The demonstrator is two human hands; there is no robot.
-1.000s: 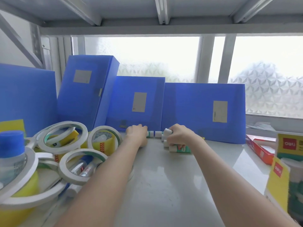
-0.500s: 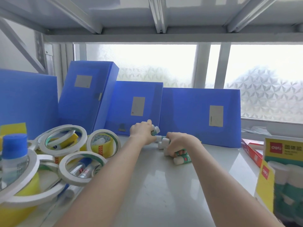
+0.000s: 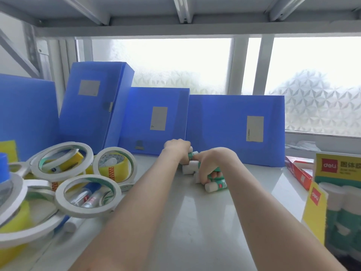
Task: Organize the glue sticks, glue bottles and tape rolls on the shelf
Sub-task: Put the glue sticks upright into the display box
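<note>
Head view took in the whole shelf (image 3: 175,222), and way off to the left of the fingers sat the tape rolls (image 3: 64,163), a loose heap of white rings overlapping one another, some with yellow cores, one ring framing a couple of clear glue bottles (image 3: 88,196) with blue caps. Another blue-capped bottle (image 3: 4,173) stood at the far left edge. Behind it all, blue file boxes (image 3: 156,120) leaned along the window.

Centre stage, the left hand (image 3: 176,148) was curled shut around a glue stick (image 3: 192,153), green body and white cap just peeking out past the knuckles. Right against it, the right hand (image 3: 213,163) was clamped down over a cluster of glue sticks (image 3: 215,185), fingers (image 3: 203,177) bent tight over them; how many it gripped, hard to say. One white cap (image 3: 189,167) poked out on the left of those fingers, and one green stick with a white cap lay on the shelf just under them, on the near side.

Off to the right of the hands, a red carton (image 3: 298,173) lay flat, and a yellow-and-green retail pack (image 3: 341,202) of glue sticks stood at the frame's edge.
</note>
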